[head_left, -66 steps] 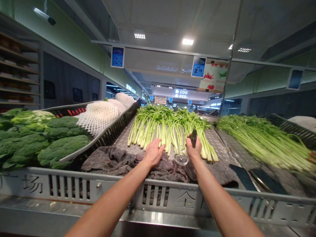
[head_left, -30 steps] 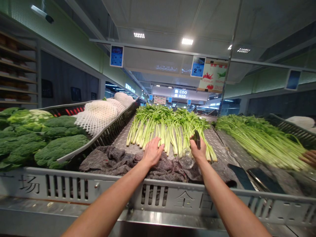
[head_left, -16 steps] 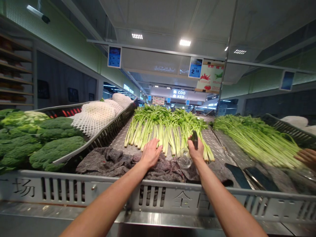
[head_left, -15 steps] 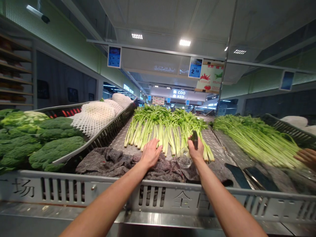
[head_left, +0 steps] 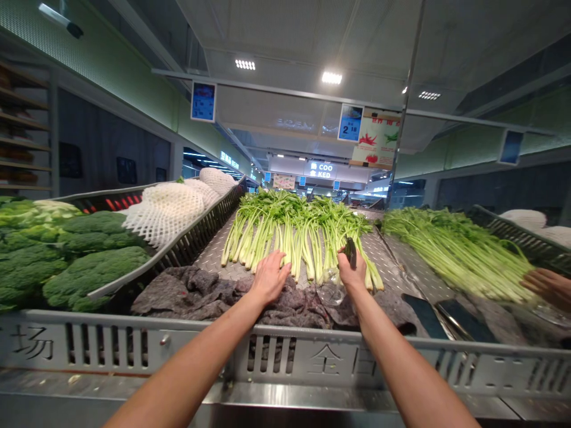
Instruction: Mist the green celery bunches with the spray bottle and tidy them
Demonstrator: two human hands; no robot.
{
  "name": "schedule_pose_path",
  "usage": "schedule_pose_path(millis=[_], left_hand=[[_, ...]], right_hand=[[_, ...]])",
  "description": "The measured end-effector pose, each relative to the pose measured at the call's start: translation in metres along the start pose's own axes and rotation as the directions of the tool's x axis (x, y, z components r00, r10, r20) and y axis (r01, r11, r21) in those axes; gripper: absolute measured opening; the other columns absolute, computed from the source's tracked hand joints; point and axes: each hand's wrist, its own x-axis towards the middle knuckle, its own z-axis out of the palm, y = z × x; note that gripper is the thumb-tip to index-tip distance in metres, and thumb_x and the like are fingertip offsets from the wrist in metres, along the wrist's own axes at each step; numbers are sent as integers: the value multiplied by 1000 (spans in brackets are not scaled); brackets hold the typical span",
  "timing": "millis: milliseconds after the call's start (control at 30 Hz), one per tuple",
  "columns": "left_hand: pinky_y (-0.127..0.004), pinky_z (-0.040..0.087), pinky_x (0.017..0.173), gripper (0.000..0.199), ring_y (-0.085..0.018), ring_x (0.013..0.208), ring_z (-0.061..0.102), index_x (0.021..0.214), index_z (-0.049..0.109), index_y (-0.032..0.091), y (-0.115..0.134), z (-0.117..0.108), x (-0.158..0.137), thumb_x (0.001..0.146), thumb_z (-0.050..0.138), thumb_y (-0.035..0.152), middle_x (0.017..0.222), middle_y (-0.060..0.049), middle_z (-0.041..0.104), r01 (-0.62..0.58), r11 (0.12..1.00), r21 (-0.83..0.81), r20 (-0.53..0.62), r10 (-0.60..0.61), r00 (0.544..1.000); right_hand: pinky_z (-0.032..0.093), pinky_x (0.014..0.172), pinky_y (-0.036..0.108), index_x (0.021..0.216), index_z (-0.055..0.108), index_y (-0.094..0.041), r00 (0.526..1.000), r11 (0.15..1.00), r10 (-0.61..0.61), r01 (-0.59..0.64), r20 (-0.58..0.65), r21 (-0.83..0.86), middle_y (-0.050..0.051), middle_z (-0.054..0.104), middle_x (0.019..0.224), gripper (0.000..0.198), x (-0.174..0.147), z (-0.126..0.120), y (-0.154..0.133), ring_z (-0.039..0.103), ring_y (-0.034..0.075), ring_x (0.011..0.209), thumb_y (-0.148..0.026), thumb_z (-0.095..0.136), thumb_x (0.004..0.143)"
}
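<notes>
My left hand (head_left: pixel 269 276) is open, fingers stretched forward at the cut ends of the celery (head_left: pixel 285 241), just above the crumpled grey cloth. My right hand (head_left: pixel 352 272) is closed round the neck of a clear spray bottle (head_left: pixel 331 291) with a black head, its see-through body showing to the left of my wrist. The celery lies in a row on the patterned metal shelf, leaves at the back and pale stalk ends facing me. Below both hands the grey cloth (head_left: pixel 187 295) runs along the front of the display.
Broccoli (head_left: pixel 96 267) fills the left side, beside net-wrapped produce (head_left: pixel 165 208) in a dark crate. A phone (head_left: pixel 423 315) rests by the mirror wall (head_left: pixel 468 190), which reflects celery and a hand. A grey slotted rail (head_left: pixel 312 355) borders the front. Price tags (head_left: pixel 350 123) hang overhead.
The whole view has shifted slightly. Both hands stay in nearly the same place over the celery, the right one still gripping the spray bottle.
</notes>
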Motion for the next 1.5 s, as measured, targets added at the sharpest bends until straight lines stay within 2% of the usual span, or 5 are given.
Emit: schedule_pose_path(millis=[267,967,1133,1333,1500], left_hand=[[-39,30,99,41,-21,118,38,113,46,14,-1,1,1,83,30,37,123,-12,47,-16,1000,4,-13,16,1000],[-40,30,97,40,-22,117,38,111,47,15,1,1,1,82,32,38,124,-12,45,-88,994,57,-18,90,996],[-42,27,99,39,-23,118,37,112,47,16,13,1,5,81,36,37,126,-12,43,-176,981,78,-31,179,983],[-42,27,99,42,-23,120,34,115,45,12,36,9,16,83,30,37,127,-14,42,-39,998,-42,-62,36,997],[-45,22,101,40,-23,121,32,114,44,15,44,23,8,83,32,37,128,-13,41,-98,994,-46,-6,98,995]], right_hand=[[37,60,28,78,59,-17,996,997,63,-65,-60,-30,3,58,66,30,7,-3,7,51,19,63,-37,46,59],[38,62,27,78,57,-18,1000,997,-12,11,-3,-77,2,58,70,29,6,-8,9,52,18,67,-36,43,61],[38,61,27,79,56,-18,998,993,-61,62,11,-96,2,58,69,28,6,-6,10,51,17,65,-34,43,60],[38,62,28,79,58,-18,999,990,-42,46,30,-135,3,60,72,29,7,-7,9,53,19,66,-35,44,60],[38,62,29,77,58,-18,1000,989,-10,12,13,-146,4,59,68,28,8,-9,8,53,20,66,-36,44,60]])
